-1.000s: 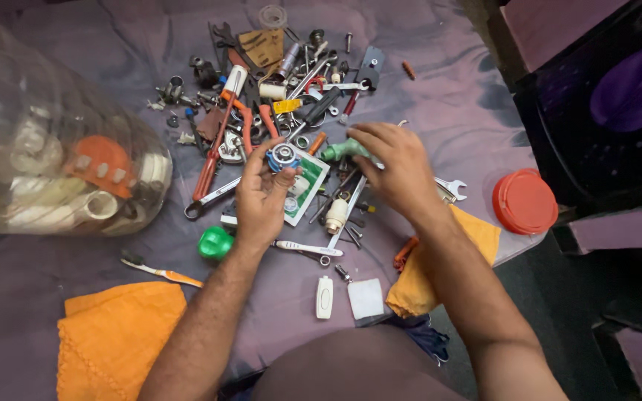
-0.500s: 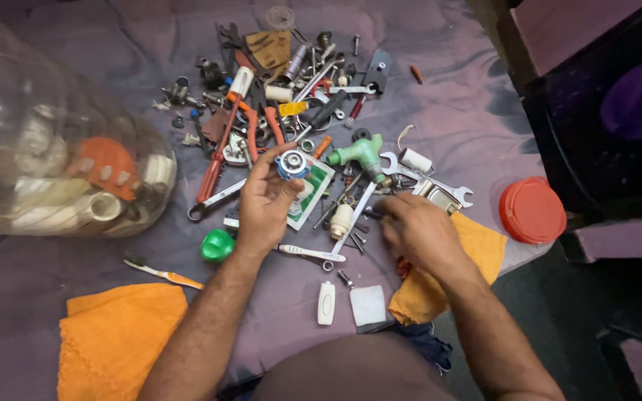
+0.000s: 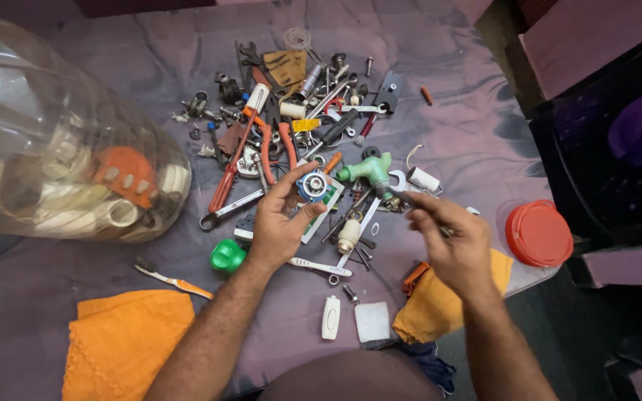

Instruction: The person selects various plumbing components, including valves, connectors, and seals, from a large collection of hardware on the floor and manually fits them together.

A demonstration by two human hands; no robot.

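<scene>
A: Round part point(image 3: 312, 186), blue and metal, sits in the left hand point(image 3: 280, 223), fingers closed round its rim, above the tool pile point(image 3: 299, 111).

B: And the right hand point(image 3: 451, 241)?

A: Pinched shut on a thin dark tool point(image 3: 399, 194), tip near the green tap point(image 3: 365, 169), apart from the part.

B: Progress?

A: Early, I'd judge: both are held, not yet brought together. The big jar point(image 3: 61, 141) lies on its side.

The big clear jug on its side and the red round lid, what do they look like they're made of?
Jug: likely thin clear plastic, glossy, with the contents showing through its wall. Red lid: probably moulded plastic, smooth and evenly coloured.
</scene>
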